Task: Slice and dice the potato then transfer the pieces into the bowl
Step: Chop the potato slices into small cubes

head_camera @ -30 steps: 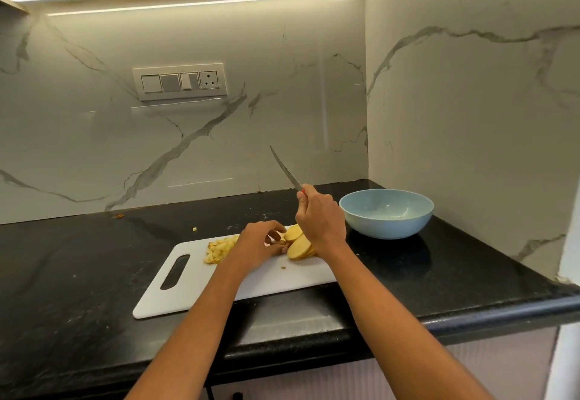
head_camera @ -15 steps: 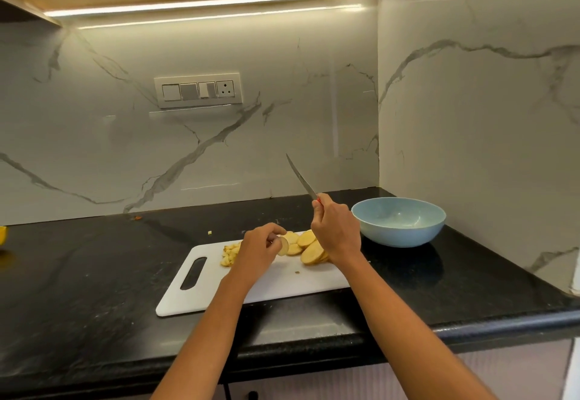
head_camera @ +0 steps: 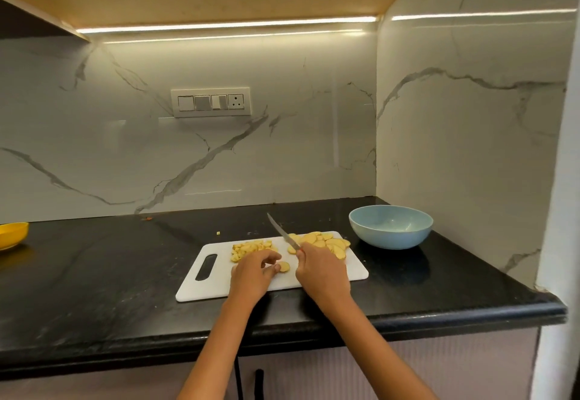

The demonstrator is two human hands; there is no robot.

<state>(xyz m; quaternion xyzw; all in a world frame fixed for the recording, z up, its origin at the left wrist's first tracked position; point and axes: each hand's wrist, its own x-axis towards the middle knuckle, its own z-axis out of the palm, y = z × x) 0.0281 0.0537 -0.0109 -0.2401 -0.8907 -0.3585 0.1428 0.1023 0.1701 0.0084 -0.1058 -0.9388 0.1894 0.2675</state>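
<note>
A white cutting board (head_camera: pixel 354 272) lies on the black counter. Diced potato pieces (head_camera: pixel 249 248) sit in a pile at its back left, and round potato slices (head_camera: pixel 326 241) lie at its back right. My left hand (head_camera: pixel 252 274) rests on the board and pinches a single potato slice (head_camera: pixel 284 266) at its fingertips. My right hand (head_camera: pixel 321 274) grips a knife (head_camera: pixel 282 234) whose blade points up and to the back left, off the board. A light blue bowl (head_camera: pixel 390 226) stands to the right of the board, and I see nothing in it.
The black counter (head_camera: pixel 110 274) meets marble walls at the back and right. A yellow bowl (head_camera: pixel 12 234) sits at the far left edge. A small potato bit (head_camera: pixel 218 233) lies behind the board. Cabinet doors are below the counter's front edge.
My left hand has brought a single slice down to the front middle of the board. The right hand with the knife has lowered toward the board. The camera view has pulled back.
</note>
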